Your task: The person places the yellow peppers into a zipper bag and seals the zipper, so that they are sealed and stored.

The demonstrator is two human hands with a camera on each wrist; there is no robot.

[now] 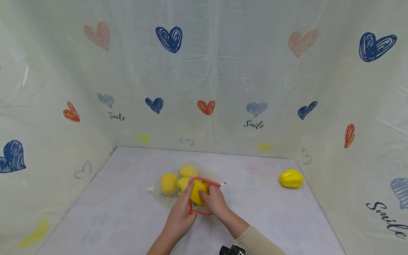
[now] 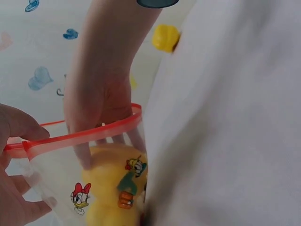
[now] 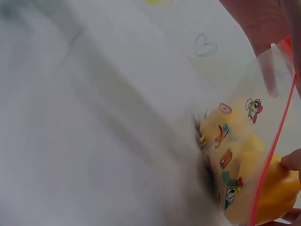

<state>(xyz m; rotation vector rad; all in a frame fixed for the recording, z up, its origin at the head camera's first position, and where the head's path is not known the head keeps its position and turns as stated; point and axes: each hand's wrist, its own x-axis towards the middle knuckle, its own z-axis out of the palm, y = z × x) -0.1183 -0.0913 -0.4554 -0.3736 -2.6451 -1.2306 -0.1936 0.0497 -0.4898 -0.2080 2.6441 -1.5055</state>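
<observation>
A clear zip bag with a red rim and small cartoon prints lies over the table's middle, its mouth open toward me. Several yellow bell peppers are inside it. My left hand holds the red rim on the left side, thumb over the edge and fingers behind the plastic. Through the mouth reaches my right hand, its thumb and fingers gripping a yellow bell pepper. In the right wrist view that pepper sits at the red rim, against the others seen through the plastic.
Another yellow bell pepper lies alone near the table's right edge. The white table is closed in on the back and sides by pale sheeting printed with hearts. A dark device shows by the right sleeve.
</observation>
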